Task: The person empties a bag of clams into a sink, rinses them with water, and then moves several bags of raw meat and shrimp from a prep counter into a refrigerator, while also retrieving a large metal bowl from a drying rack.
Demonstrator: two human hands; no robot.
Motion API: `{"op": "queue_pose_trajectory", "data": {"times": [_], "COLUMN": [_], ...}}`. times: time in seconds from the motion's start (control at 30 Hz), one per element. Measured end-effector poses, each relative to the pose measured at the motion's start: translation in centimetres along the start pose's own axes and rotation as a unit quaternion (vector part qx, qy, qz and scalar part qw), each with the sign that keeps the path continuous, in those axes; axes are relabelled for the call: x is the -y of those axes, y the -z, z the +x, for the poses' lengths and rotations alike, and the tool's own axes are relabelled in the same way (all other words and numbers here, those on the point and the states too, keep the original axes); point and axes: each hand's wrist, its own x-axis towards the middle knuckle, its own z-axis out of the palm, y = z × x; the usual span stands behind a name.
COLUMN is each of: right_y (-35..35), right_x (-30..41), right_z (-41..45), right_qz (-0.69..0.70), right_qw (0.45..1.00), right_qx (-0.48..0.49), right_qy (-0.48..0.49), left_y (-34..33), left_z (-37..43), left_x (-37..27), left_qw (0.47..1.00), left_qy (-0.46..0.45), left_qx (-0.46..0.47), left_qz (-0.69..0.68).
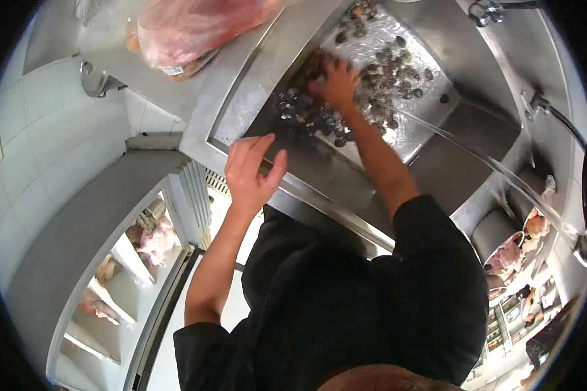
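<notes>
Many small dark round things, perhaps shellfish (389, 73), lie in water over the bottom of a deep stainless-steel sink (474, 129). A stream of water runs into the sink from a tap on the right. My right hand (340, 85) is down in the sink among the dark pieces, its fingers spread; its fingertips are blurred and no held piece can be made out. My left hand (254, 168) hovers at the near left corner of the sink rim, fingers bent and apart, holding nothing.
A clear plastic bag of reddish meat (195, 29) lies on the steel counter beyond the sink's left side. Metal containers of meat (499, 239) stand at the right. A glass-topped case with meat pieces (102, 303) is at the lower left. Black hoses (562, 119) hang by the wall.
</notes>
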Motion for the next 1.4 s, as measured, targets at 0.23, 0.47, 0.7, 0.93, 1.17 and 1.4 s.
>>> {"op": "queue_pose_trajectory", "data": {"times": [0.23, 0.47, 0.7, 0.93, 1.17, 1.4], "right_y": [1.4, 5.0, -2.4, 1.1, 3.8, 6.6], "right_x": [-10.4, -15.0, -1.6, -7.5, -18.2, -10.4], "right_z": [-13.8, 4.1, 0.5, -15.2, -11.4, 7.4], "right_qz": [-0.023, 0.027, -0.105, -0.065, 0.126, 0.123], "right_qw": [0.997, 0.978, 0.992, 0.987, 0.987, 0.977], "right_qx": [0.035, -0.196, -0.031, 0.129, 0.027, 0.034], "right_qy": [-0.067, -0.074, 0.056, 0.066, -0.097, -0.172], "left_y": [0.4, 0.6, 0.4, 0.6, 0.4, 0.2], "left_z": [-0.2, 0.0, 0.0, -0.1, -0.5, -0.6], "left_x": [-0.1, -0.2, 0.0, -0.2, 0.2, 0.1], "left_qw": [1.000, 1.000, 1.000, 1.000, 0.999, 1.000], "left_qy": [0.002, 0.010, -0.020, -0.020, -0.033, -0.017], "left_qx": [0.005, 0.020, 0.012, -0.001, -0.023, -0.015], "left_qz": [-0.002, -0.014, -0.011, -0.018, -0.024, -0.006]}}
